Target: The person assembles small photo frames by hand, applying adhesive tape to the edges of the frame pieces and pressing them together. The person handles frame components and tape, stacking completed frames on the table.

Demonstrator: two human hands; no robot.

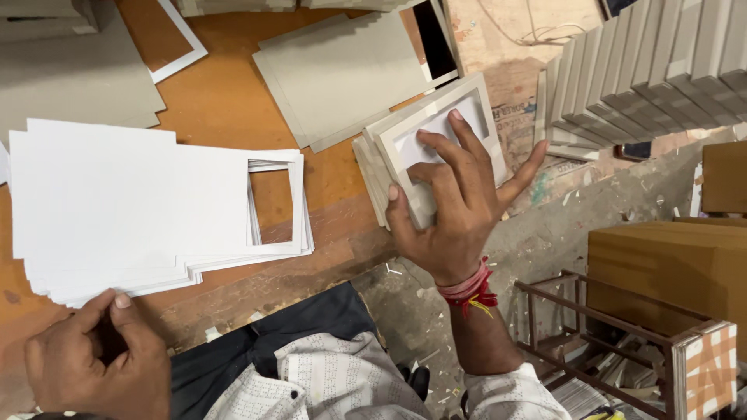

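Note:
My right hand [455,198] lies flat with fingers spread on the top grey cardboard frame [486,109] of a small stack at the table's right edge; white paper shows through its window. A red thread band circles that wrist. My left hand [97,350] is curled at the near left, its thumb and fingertips touching the near edge of a fanned stack of white sheets [140,202], each with a rectangular window cut out on the right.
Plain grey boards [342,74] lie behind on the orange table [218,101], more at far left. A long row of grey boards on edge [646,70] runs at the right. Brown cartons [669,264] and a metal rack [607,342] stand on the dusty floor.

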